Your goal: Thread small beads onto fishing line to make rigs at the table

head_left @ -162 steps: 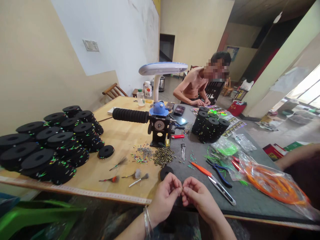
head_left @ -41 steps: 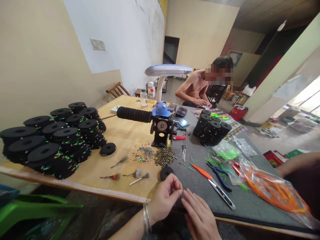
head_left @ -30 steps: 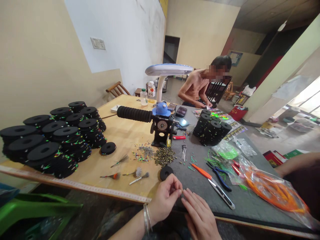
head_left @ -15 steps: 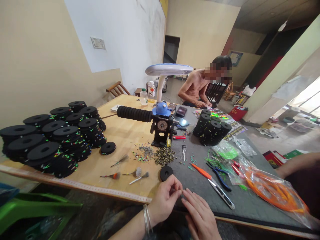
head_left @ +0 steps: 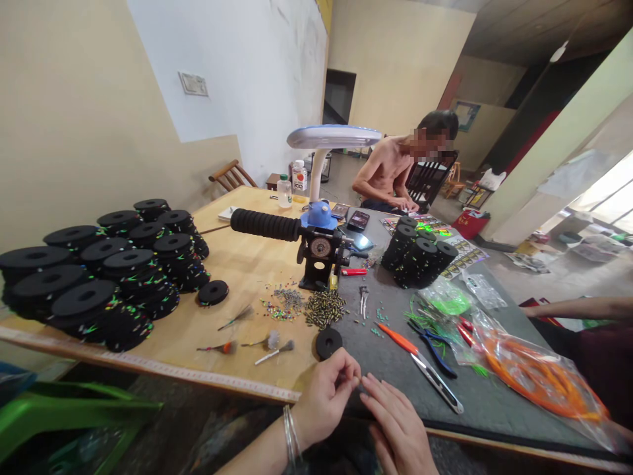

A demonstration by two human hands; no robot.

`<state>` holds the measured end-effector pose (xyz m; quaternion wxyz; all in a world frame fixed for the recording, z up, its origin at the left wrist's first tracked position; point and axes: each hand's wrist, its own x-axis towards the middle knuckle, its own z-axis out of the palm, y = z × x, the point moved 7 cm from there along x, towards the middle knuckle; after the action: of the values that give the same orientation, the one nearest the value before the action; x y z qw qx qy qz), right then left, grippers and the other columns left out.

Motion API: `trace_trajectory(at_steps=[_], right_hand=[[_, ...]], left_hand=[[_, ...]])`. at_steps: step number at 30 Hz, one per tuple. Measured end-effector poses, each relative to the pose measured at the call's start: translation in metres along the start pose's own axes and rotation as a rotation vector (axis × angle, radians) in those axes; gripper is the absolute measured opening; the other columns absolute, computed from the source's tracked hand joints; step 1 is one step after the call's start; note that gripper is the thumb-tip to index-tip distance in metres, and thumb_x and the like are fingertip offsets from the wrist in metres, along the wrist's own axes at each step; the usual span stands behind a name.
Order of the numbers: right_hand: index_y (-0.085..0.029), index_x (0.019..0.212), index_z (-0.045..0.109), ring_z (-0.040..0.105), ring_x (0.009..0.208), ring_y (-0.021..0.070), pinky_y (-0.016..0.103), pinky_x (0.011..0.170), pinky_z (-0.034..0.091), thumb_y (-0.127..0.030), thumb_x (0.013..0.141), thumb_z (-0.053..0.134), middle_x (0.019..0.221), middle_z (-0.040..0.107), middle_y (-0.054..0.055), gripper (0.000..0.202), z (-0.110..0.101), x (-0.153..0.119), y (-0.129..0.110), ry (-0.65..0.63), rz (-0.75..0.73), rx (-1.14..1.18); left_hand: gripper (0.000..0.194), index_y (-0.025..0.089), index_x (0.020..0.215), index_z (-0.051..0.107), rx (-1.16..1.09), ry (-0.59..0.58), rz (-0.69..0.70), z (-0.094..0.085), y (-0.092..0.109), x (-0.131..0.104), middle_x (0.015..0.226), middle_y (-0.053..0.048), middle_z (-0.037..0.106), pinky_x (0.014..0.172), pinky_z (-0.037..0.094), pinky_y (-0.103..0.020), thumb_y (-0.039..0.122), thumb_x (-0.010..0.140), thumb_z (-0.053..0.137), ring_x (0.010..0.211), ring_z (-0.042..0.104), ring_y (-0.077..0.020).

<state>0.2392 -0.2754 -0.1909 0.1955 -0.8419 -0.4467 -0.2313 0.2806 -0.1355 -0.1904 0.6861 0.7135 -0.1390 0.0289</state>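
Note:
At the table's near edge, my left hand [head_left: 329,392] is closed in a pinch, thumb against fingertips. Whatever lies between them is too small to make out. My right hand [head_left: 398,419] meets it from the right, its fingers drawn close together and their tips beside the left thumb. Its thumb is hidden, and so is anything thin it grips. Just beyond my left hand lies a black foam ring spool [head_left: 329,344]. Past it are a heap of dark brass-coloured beads [head_left: 325,309], small grey pieces [head_left: 289,298] and bright coloured beads [head_left: 277,311].
Stacked black foam spools [head_left: 84,300] fill the left; more [head_left: 418,254] stand right. A black clamp device [head_left: 319,257] and lamp [head_left: 333,137] rise mid-table. An orange utility knife [head_left: 420,363], pliers [head_left: 435,346] and bagged orange tubing [head_left: 539,373] lie right. A person [head_left: 390,168] sits opposite.
My hands stay almost in place, fingertips still together. At the right edge, another person's arm has shifted up and further into view. The person opposite has moved their hands slightly.

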Motion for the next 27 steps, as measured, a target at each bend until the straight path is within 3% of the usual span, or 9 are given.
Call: trace_trajectory(at_steps=[27], right_hand=[[-0.016, 0.127, 0.054, 0.051, 0.126, 0.0206, 0.036, 0.102, 0.046, -0.011, 0.087, 0.043, 0.131, 0.061, 0.008, 0.042, -0.0029, 0.0017, -0.001, 0.012, -0.009, 0.01]], left_hand=[[0.017, 0.021, 0.072, 0.04, 0.0, 0.017, -0.028, 0.0003, -0.0021, 0.0022, 0.073, 0.001, 0.053, 0.063, 0.04, -0.023, 0.016, 0.085, 0.049, 0.066, 0.049, -0.0133]])
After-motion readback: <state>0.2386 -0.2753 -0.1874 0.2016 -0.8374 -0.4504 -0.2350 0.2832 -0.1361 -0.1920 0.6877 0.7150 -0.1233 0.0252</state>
